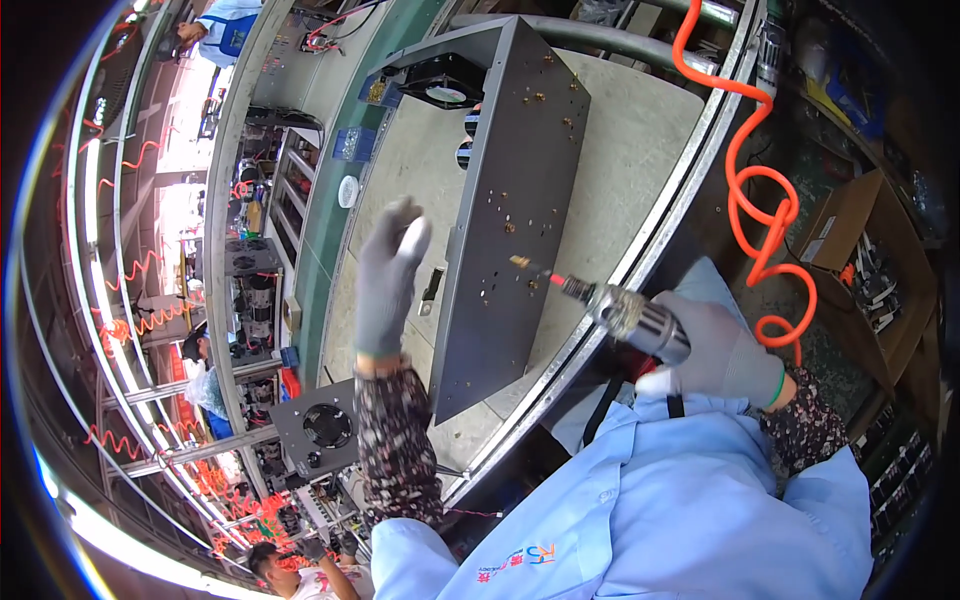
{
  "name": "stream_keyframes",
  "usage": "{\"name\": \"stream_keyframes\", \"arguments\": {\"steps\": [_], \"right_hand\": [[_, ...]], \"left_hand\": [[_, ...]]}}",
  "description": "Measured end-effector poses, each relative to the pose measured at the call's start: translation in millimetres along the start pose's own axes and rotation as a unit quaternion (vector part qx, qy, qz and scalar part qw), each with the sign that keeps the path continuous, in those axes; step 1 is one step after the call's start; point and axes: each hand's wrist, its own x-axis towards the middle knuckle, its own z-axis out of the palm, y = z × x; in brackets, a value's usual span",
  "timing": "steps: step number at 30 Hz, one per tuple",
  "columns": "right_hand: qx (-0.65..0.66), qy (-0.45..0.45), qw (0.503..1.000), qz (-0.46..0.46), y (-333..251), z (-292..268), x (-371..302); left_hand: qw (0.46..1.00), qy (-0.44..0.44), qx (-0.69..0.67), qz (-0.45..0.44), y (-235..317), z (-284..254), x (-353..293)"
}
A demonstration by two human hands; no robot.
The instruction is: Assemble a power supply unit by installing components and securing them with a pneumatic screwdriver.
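Observation:
My right hand [720,350], in a grey glove, is wrapped round a power screwdriver [640,322] with a silver body. A small brass-coloured fastener [520,261] sits at the tip of its bit, in front of a tall dark grey metal panel [510,220]. Several brass fasteners [540,97] stick out of that panel among small holes. Beyond the panel's left edge is my left hand [390,265], gloved and raised, apart from the metal. Its fingers are bent in toward the thumb and slightly blurred; whatever lies between them is hidden.
A black fan [445,82] sits inside the panel's chassis at the far end. Small blue bins [353,144] and a white round dish [348,191] stand along the bench's green edge. An orange coiled hose [765,190] hangs at right, near a cardboard box [870,260] of parts.

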Motion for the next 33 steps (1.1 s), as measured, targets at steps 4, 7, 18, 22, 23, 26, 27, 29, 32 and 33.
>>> {"name": "stream_keyframes", "arguments": {"steps": [4, 7, 18, 22, 23, 26, 27, 29, 32, 33], "right_hand": [[-0.072, 0.04, 0.994, 0.073, 25, 1, 16], [-0.137, 0.005, 0.983, 0.123, 30, -7, 31], [-0.187, -0.033, 0.977, 0.095, 24, -16, 42], [-0.247, 0.004, 0.964, 0.094, 22, -16, 40], [-0.263, 0.007, 0.96, 0.094, 20, -16, 40], [-0.295, -0.008, 0.951, 0.09, 14, -17, 41], [-0.309, -0.021, 0.947, 0.086, 12, -18, 43], [-0.309, -0.03, 0.947, 0.081, 11, -21, 46], [-0.321, -0.025, 0.945, 0.064, 19, -22, 49], [-0.332, -0.011, 0.942, 0.051, 22, -22, 49]], "left_hand": [[0.975, -0.186, -0.053, -0.109, -38, 1, 22], [0.96, -0.26, -0.045, -0.089, -47, 9, 37], [0.951, -0.3, 0.001, -0.068, -113, -9, 65], [0.937, -0.341, -0.019, -0.071, -105, -3, 68], [0.94, -0.325, -0.031, -0.102, -100, -1, 65], [0.959, -0.281, 0.008, -0.03, -114, -1, 61], [0.96, -0.279, 0.007, -0.031, -119, -1, 59], [0.965, -0.241, -0.061, -0.08, -120, 4, 57], [0.943, -0.306, -0.083, -0.101, -99, 5, 61], [0.943, -0.305, -0.085, -0.101, -94, 6, 60]]}}
